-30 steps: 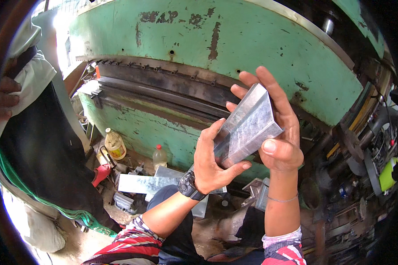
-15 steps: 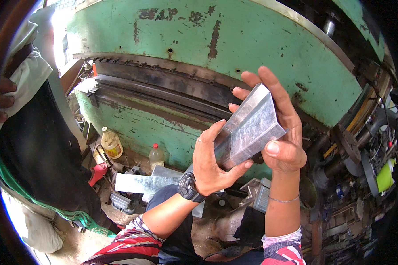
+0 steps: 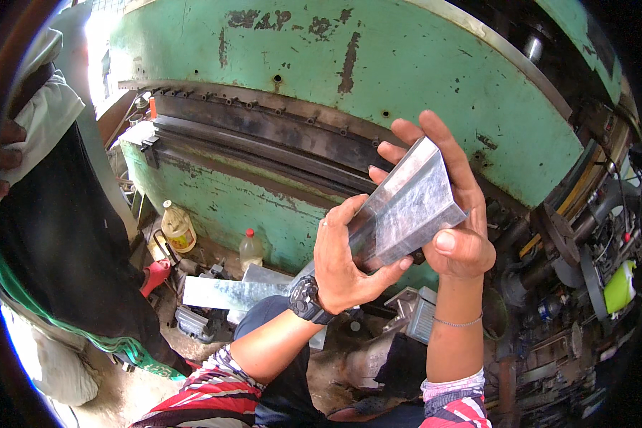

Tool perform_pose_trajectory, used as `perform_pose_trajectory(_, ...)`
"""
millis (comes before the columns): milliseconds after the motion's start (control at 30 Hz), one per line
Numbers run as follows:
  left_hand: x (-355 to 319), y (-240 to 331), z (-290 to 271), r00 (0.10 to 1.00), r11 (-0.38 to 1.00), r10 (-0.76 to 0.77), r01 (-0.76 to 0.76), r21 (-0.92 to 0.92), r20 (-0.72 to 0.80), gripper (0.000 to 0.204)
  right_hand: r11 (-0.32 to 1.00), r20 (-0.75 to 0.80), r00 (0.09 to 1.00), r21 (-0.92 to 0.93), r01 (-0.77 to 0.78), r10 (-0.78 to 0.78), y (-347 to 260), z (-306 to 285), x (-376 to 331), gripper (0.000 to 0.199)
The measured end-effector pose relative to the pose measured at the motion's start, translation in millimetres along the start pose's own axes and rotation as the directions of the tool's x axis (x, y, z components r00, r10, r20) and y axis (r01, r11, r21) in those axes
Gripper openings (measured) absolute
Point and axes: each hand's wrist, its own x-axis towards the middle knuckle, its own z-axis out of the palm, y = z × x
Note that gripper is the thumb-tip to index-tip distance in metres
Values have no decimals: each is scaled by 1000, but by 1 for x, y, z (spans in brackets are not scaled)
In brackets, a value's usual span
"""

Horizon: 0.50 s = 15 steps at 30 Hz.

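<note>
A bent sheet-metal channel (image 3: 410, 207), shiny grey with folded sides, is held up between my two hands. My left hand (image 3: 346, 257), with a black watch on the wrist, grips its lower left part, the thumb along the near side. Around the upper right end is my right hand (image 3: 460, 214), its thumb by the near corner and its fingers reaching up behind the far side. The channel tilts, its upper end pointing away to the right. Part of its lower end is hidden behind my left hand.
Beyond my hands stands a large green press brake (image 3: 228, 185) with a dark die along its bed. Flat metal sheets (image 3: 228, 294), a bottle with a red cap (image 3: 250, 250) and a yellowish jug (image 3: 179, 228) are on the floor. At left stands another person (image 3: 64, 242). Machine parts clutter the right.
Both hands keep their hold on the channel. The channel has tilted very slightly, and the view has shifted a little.
</note>
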Motion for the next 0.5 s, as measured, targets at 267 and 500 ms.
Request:
perform_pose_trajectory(267, -1, -4, -4, 995, 1000, -25, 26, -13, 94, 100, 1000, 4, 1000, -20, -11, 11, -2, -2, 1, 112)
perform_pose_trajectory(500, 0, -5, -4, 996, 999, -25, 27, -23, 91, 98, 1000, 34, 999, -8, -28, 29, -4, -5, 2, 111)
